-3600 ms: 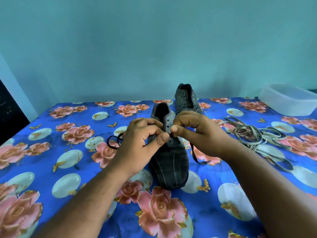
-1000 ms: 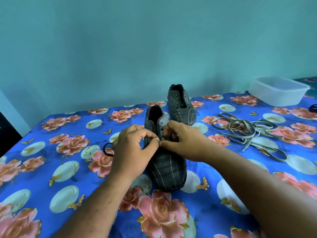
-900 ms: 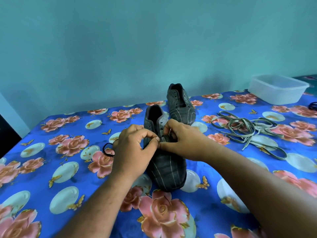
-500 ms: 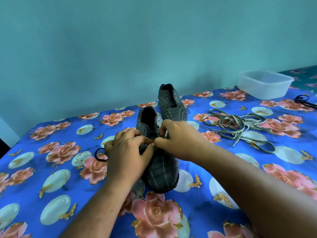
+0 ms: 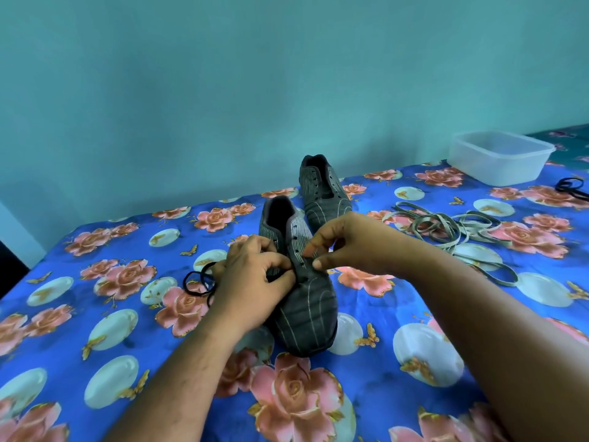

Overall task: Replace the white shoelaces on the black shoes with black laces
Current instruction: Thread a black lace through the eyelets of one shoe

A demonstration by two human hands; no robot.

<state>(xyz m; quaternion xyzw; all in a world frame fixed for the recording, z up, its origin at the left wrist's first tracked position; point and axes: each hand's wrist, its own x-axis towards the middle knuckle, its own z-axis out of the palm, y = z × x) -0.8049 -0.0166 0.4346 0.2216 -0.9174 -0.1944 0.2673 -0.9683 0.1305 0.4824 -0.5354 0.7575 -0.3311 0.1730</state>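
Note:
Two black striped shoes stand on the floral cloth, the near shoe [image 5: 302,307] in front of the far shoe [image 5: 322,193], and neither shows a lace in its upper eyelets. My left hand [image 5: 251,282] is curled against the near shoe's left side. It pinches a black lace [image 5: 197,282], which trails out in loops to the left. My right hand [image 5: 347,244] pinches the eyelet flap of the near shoe between thumb and forefinger. Whether a lace tip sits between those fingers is hidden. The white laces [image 5: 446,228] lie in a heap to the right.
A clear plastic container [image 5: 500,157] stands at the back right. A second black lace [image 5: 570,186] lies near the right edge. A teal wall runs behind the blue floral cloth [image 5: 95,330], and the surface's left edge drops off at the far left.
The fingertips of both hands met over the eyelets, then my right hand drew slightly up and right. The view has shifted left, bringing the second black lace into sight.

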